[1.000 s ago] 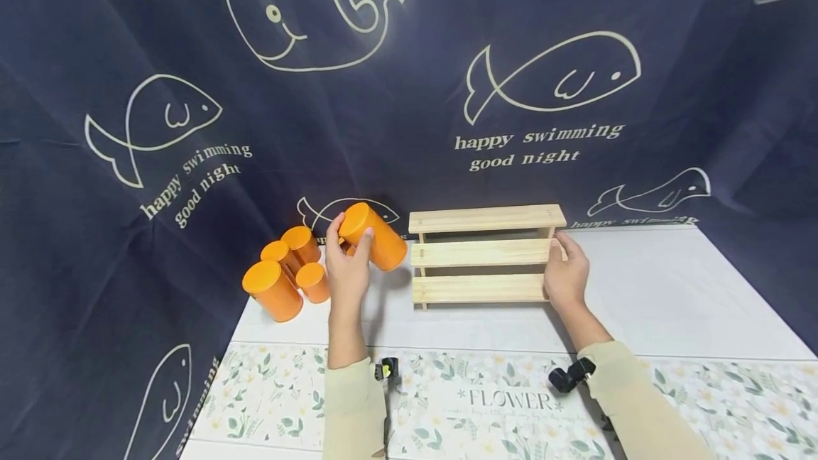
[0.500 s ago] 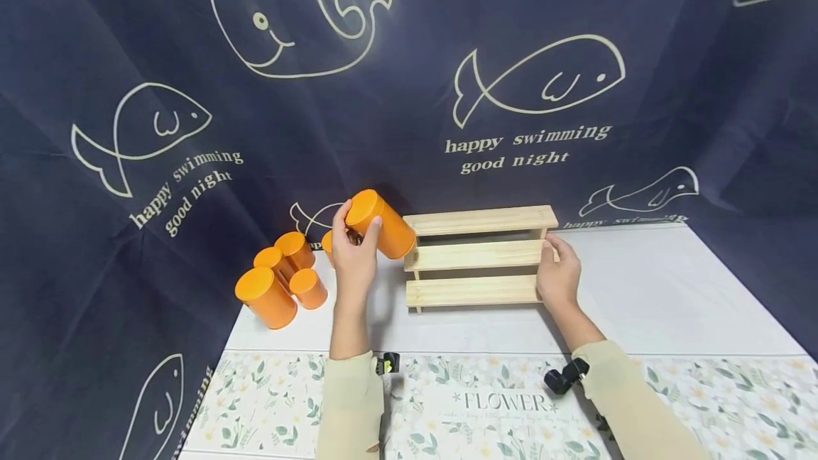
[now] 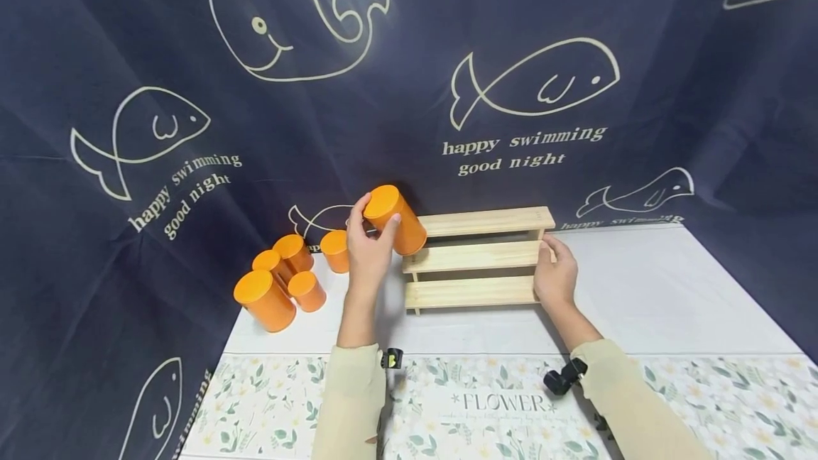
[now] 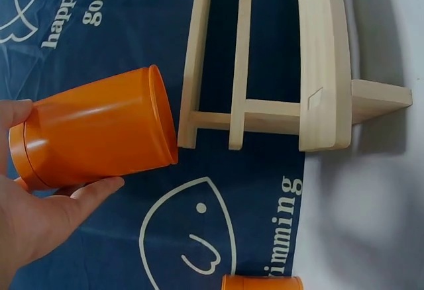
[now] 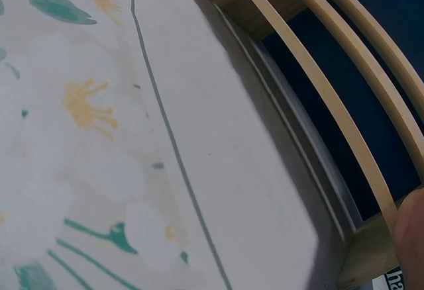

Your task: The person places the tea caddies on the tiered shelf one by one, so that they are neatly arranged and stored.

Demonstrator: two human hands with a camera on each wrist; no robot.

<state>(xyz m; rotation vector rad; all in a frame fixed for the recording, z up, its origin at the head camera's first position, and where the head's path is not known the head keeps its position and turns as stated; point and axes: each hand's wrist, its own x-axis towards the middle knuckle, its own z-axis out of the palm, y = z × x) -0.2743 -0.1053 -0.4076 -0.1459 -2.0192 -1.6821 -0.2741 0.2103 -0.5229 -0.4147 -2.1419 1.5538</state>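
Observation:
My left hand (image 3: 368,250) holds a large orange canister (image 3: 406,231), thumb on one side and fingers on the other. The canister is tilted in the air at the upper left end of a three-tier wooden shelf rack (image 3: 476,257). In the left wrist view the canister's rimmed end (image 4: 162,114) points toward the rack (image 4: 324,71), with a gap between them in that view. At the rack's right end, my right hand (image 3: 554,274) grips the side, thumb in front; its other fingers are partly hidden. Only a bit of that hand (image 5: 411,240) shows in the right wrist view.
Several orange canisters of different sizes stand at the table's left, among them a large one (image 3: 265,302), a small one (image 3: 307,292) and one apart (image 3: 335,252) near the left hand. A dark fish-print curtain (image 3: 358,126) hangs behind the white table (image 3: 652,289); a floral cloth strip (image 3: 486,375) runs along the front.
My left hand has carried the large canister right and slightly up, to the rack's upper left end. The canister standing behind that hand now shows. My right hand keeps its place on the rack.

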